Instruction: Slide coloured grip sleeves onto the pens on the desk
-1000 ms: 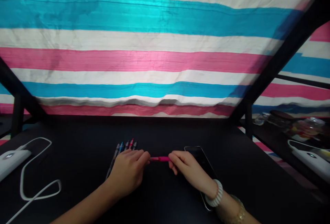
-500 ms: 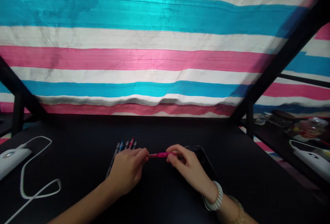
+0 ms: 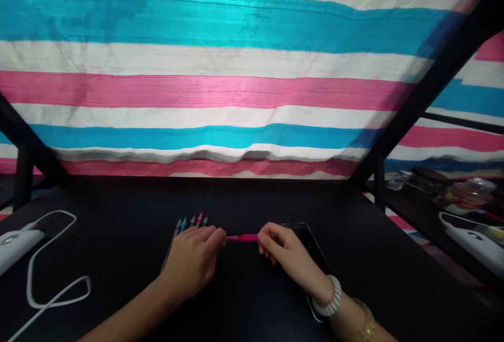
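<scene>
Centrally, both hands' fingers (image 3: pixel 219 236) pinch the pink pen (image 3: pixel 243 237) above the open black table (image 3: pixel 118 237).

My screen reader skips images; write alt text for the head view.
Two hands hold a pink pen between them above a black table, left hand and right hand gripping opposite ends. Several pens lie behind the left hand; a phone lies under the right.

I see a black worktop (image 3: pixel 118 237). On it lie a row of coloured pens (image 3: pixel 191 222) at the middle, a dark phone (image 3: pixel 311 242) just right of them, and a white power bank (image 3: pixel 16 242) with its looped white cable (image 3: pixel 51 279) at far left.
</scene>
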